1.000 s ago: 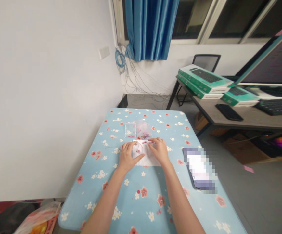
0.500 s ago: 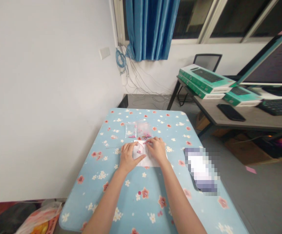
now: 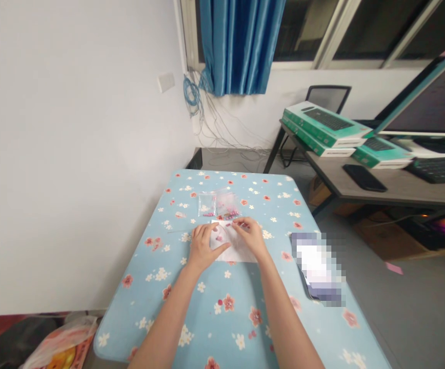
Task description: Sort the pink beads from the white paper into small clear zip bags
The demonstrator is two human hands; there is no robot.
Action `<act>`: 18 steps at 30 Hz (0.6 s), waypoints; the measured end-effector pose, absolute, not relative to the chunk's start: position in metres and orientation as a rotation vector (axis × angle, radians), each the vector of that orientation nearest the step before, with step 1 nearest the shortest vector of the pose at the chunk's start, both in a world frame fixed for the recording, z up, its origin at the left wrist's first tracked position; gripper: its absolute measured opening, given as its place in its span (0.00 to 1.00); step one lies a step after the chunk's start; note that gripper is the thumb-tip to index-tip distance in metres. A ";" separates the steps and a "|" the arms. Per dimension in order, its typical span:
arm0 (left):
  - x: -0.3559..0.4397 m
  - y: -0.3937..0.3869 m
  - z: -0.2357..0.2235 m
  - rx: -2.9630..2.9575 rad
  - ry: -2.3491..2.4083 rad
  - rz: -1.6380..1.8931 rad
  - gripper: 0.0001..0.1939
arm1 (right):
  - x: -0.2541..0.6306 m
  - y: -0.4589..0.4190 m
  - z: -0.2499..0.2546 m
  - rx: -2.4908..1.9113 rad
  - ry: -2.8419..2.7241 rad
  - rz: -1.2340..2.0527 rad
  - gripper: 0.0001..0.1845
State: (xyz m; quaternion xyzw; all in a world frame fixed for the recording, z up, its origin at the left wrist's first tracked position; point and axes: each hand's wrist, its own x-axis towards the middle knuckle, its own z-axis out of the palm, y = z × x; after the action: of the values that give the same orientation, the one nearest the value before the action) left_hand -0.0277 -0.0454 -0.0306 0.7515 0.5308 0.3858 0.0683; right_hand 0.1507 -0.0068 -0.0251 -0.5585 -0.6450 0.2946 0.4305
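Observation:
A sheet of white paper [image 3: 232,255] lies on the table under both hands. My left hand [image 3: 202,247] rests on its left edge, thumb stretched across the sheet and fingers apart. Between the hands are small pink pieces [image 3: 219,238], too small to make out exactly. A thin pale strand [image 3: 177,231] runs out left of my left hand. My right hand [image 3: 250,238] hovers at the sheet's upper right with thumb and fingertips pinched together; what they hold is too small to tell. Just beyond the paper lie a clear plastic bag [image 3: 206,202] and a second bag [image 3: 225,201], both with pink beads.
The blue flowered tabletop [image 3: 207,318] meets a white wall on the left. A blurred-out phone-like thing [image 3: 317,266] lies at its right side. Farther right, a desk [image 3: 395,187] carries green keyboard boxes [image 3: 324,128], a black phone [image 3: 364,177] and a monitor.
My right hand has shifted slightly right, drawing its fingertips back from the small pink pieces on the paper's top edge. The left hand stays put.

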 end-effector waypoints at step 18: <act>-0.027 -0.045 -0.032 2.268 1.598 1.174 0.28 | 0.143 -0.024 -0.007 -1.129 -1.674 0.968 0.07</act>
State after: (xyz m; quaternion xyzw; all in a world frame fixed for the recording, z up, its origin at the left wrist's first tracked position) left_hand -0.0274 -0.0450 -0.0316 0.7512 0.5294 0.3890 0.0643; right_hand 0.1431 -0.0244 -0.0069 -0.4539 -0.6727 0.3890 0.4361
